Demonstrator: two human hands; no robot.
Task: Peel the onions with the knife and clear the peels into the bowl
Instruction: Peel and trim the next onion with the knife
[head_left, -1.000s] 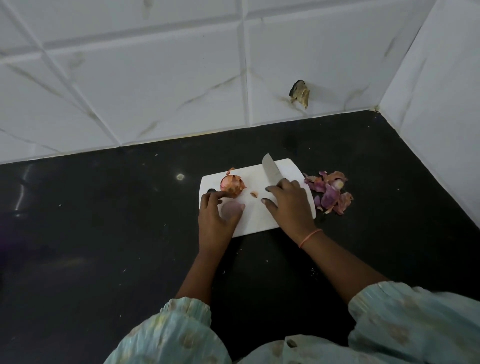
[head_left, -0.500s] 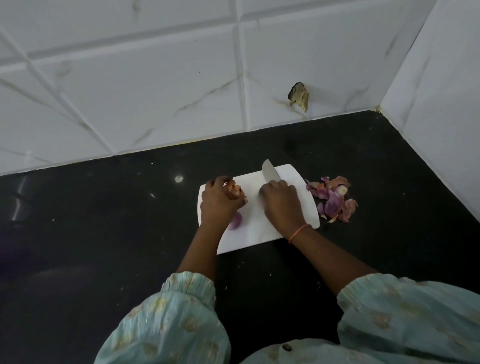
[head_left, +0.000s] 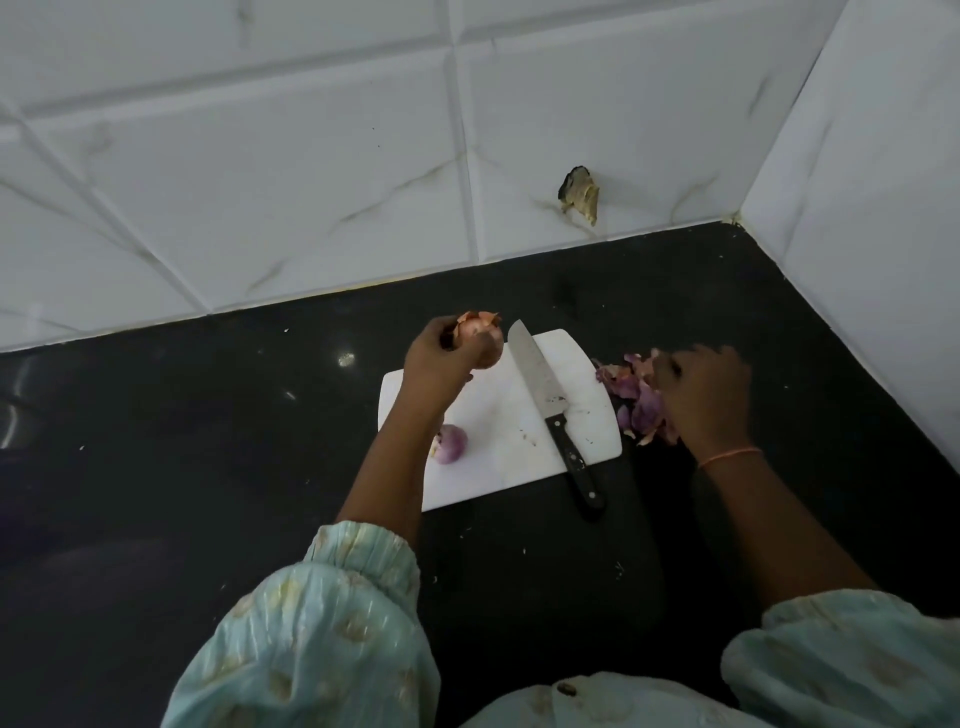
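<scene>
Peeling is the step in hand, judging by the layout: the left grip (head_left: 447, 353) is curled round an onion (head_left: 485, 338) with its papery skin partly flared, held above the far-left corner of the white cutting board (head_left: 571, 358). The knife (head_left: 550, 410) lies loose on the board, blade toward the wall, its black handle overhanging the board's near edge onto the black table (head_left: 208, 441). A peeled onion (head_left: 450, 443) rests on the board near its left edge, partly behind the left forearm. The right grip (head_left: 701, 395) is over the pile of peels (head_left: 631, 389) on the table just beside the board's right edge; the hand is blurred, so I cannot tell whether its fingers pinch a peel or merely touch the heap.

Next, I judge, the held onion wants the rest of its skin stripped, which calls for the right grip to take up the knife by the handle.

No bowl shows anywhere in view, so where the peels must go is unknown. The onion's underside is hidden by the palm.
</scene>
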